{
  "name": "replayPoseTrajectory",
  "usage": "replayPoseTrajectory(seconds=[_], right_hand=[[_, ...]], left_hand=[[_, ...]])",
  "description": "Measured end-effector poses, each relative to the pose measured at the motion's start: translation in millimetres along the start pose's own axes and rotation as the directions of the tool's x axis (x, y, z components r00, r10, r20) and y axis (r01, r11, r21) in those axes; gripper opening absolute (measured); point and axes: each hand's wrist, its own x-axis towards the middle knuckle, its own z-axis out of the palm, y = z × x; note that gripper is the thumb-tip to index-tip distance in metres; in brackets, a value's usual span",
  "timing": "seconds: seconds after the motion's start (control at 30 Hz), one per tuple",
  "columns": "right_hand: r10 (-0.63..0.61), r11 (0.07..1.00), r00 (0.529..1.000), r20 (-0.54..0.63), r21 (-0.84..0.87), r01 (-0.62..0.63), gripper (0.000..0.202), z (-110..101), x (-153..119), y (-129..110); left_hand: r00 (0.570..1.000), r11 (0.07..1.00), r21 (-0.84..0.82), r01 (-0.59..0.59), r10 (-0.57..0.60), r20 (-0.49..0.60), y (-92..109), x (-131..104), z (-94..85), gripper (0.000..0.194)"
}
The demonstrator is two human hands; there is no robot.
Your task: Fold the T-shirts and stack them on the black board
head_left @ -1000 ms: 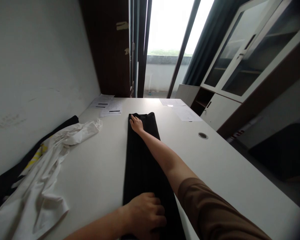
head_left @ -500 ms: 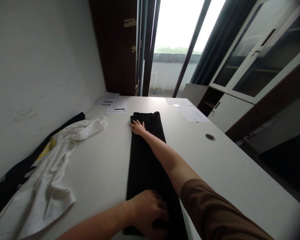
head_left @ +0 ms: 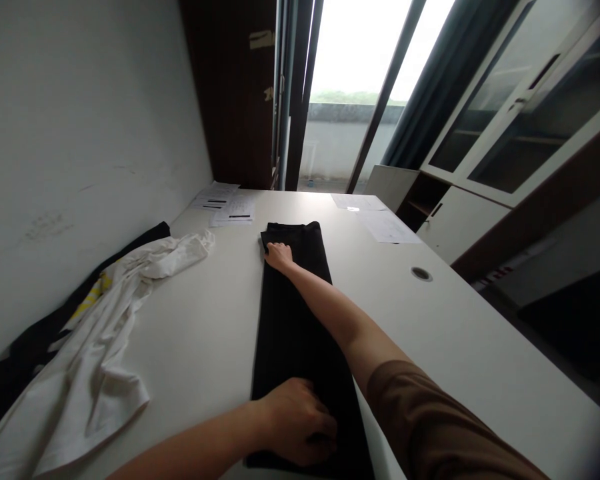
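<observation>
A pair of black trousers (head_left: 295,320), folded into a long narrow strip, lies lengthwise on the white table (head_left: 205,320). At the far end my right hand (head_left: 279,256) has its fingers curled on the left edge of the cloth, gripping it. My left hand (head_left: 297,421) rests at the near end, its fingers bent and closed on the black cloth. Its fingertips are partly hidden in shadow.
A crumpled white garment (head_left: 115,333) lies on the left, over dark clothing (head_left: 75,300) with yellow marks along the wall. Paper sheets (head_left: 233,210) lie at the far left and more papers (head_left: 387,225) at the far right. A round cable hole (head_left: 421,274) is set in the table.
My right hand's spread fingers have curled in and closed on the far left edge of the trousers. My left hand has barely moved.
</observation>
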Motion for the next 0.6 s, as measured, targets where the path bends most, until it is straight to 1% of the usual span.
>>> replayPoseTrajectory(seconds=[0.1, 0.17, 0.2, 0.33, 0.4, 0.5, 0.53, 0.57, 0.6], right_hand=[[0.085, 0.982, 0.996, -0.031, 0.174, -0.078, 0.033, -7.9, 7.4, 2.5], [0.153, 0.946, 0.985, -0.080, 0.300, -0.123, 0.033, -13.5, 12.4, 9.0], [0.169, 0.929, 0.981, -0.095, 0.347, -0.126, 0.031, -15.5, 13.9, 12.6], [0.128, 0.898, 0.984, -0.122, 0.436, -0.063, 0.015, -17.9, 11.8, 21.7], [0.139, 0.875, 0.971, -0.193, 0.483, -0.029, 0.014, -18.7, 8.4, 20.7], [0.183, 0.840, 0.919, -0.348, 0.541, 0.037, 0.021, -21.8, 5.3, 15.2], [0.187, 0.840, 0.907, -0.378, 0.539, 0.052, 0.023, -22.6, 4.8, 13.4], [0.181, 0.848, 0.906, -0.383, 0.528, 0.053, 0.023, -23.0, 4.4, 11.9], [0.169, 0.861, 0.919, -0.356, 0.508, 0.038, 0.022, -22.7, 4.0, 10.9]], left_hand=[[1.000, 1.000, 0.016, 0.026, -0.026, 0.011, 1.0, -1.2, 1.3, 0.016], [0.999, 0.999, 0.025, 0.045, -0.046, 0.004, 1.3, -2.1, 1.0, 0.016], [0.999, 0.998, 0.031, 0.050, -0.050, -0.004, 1.6, -2.4, 0.1, 0.016], [0.998, 0.999, 0.027, 0.044, -0.043, -0.049, 4.6, -1.9, -6.5, 0.014], [0.997, 0.999, 0.009, 0.044, -0.044, -0.061, 7.1, -0.7, -9.5, 0.013], [0.999, 0.998, 0.019, 0.051, -0.051, -0.009, 10.2, 2.1, -10.9, 0.015], [0.998, 0.998, 0.029, 0.060, -0.061, 0.018, 10.8, 3.0, -10.6, 0.016], [0.997, 0.997, 0.036, 0.071, -0.072, 0.041, 11.0, 3.8, -10.1, 0.016], [0.995, 0.996, 0.036, 0.082, -0.084, 0.054, 10.9, 4.3, -9.5, 0.016]])
